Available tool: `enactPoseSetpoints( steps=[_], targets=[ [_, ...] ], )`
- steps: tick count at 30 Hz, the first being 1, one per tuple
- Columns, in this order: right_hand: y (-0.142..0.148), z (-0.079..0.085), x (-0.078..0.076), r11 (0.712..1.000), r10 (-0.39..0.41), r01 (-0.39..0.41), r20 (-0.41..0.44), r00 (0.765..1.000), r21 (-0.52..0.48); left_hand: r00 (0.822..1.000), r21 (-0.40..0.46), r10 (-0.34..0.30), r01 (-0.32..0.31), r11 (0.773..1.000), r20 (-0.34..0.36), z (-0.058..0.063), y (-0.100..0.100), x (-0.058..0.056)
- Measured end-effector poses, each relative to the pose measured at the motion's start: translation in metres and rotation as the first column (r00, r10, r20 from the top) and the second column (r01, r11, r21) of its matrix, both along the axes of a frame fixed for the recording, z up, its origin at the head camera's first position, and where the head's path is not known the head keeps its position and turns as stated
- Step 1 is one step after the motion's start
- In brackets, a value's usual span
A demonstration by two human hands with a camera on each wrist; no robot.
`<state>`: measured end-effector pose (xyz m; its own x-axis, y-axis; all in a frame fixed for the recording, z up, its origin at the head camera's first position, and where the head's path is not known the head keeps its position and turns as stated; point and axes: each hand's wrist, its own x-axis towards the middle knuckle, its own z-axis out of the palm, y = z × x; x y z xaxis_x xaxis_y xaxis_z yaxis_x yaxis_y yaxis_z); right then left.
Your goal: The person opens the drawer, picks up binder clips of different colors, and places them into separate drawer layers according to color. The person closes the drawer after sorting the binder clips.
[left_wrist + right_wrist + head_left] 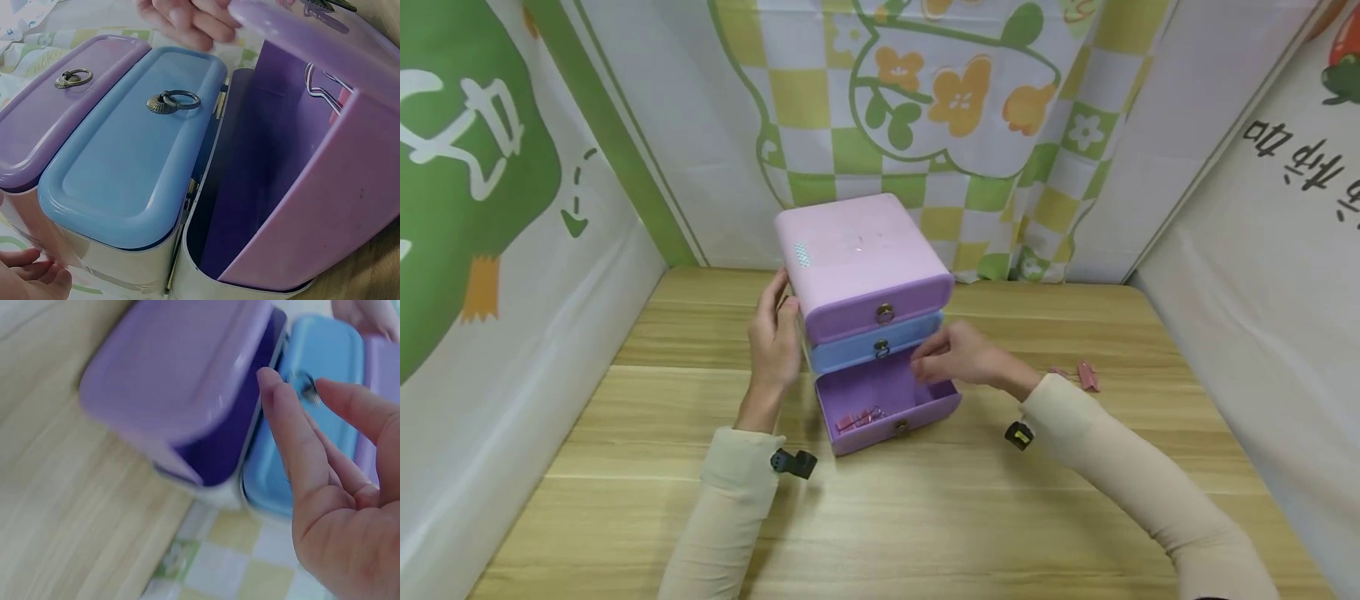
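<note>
A small cabinet with a pink top (857,242) has a purple upper drawer (842,322) and a blue middle drawer (838,358), both closed. Its purple bottom drawer (928,418) is pulled out, with pink binder clips (857,419) at the left inside it. My left hand (775,346) rests against the cabinet's left side. Over the right part of the pulled-out drawer is my right hand (966,358), in front of the blue drawer. In the right wrist view its thumb and fingertips are apart, with nothing between them, and the blue drawer's ring pull (304,387) shows behind.
More pink binder clips (1087,376) lie on the wooden table (685,492) to the right, beyond my right wrist. A checked curtain (970,200) hangs behind the cabinet. Printed white panels (1262,250) stand on both sides.
</note>
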<state>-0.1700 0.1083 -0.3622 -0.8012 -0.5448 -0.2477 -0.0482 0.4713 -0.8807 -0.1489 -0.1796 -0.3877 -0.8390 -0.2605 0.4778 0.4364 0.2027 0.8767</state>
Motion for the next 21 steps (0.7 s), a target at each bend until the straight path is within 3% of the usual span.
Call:
enactPoseSetpoints(
  steps=[8,15,21],
  targets=[
    [0.062,0.011,0.004,0.983,-0.186,0.186,0.022,0.982,-0.002,1.000,0.000,-0.006,0.006,1.000,0.014,0.002,-0.001,0.002],
    [0.114,0.005,0.014,0.958,-0.282,0.280,0.032,0.959,0.070,1.000,0.003,-0.005,0.005,1.000,0.020,0.001,-0.002,0.002],
    [0.151,-0.009,0.020,0.922,-0.375,0.370,0.022,0.927,0.111,1.000,0.005,-0.017,0.017,1.000,0.014,0.000,-0.001,0.001]
  ],
)
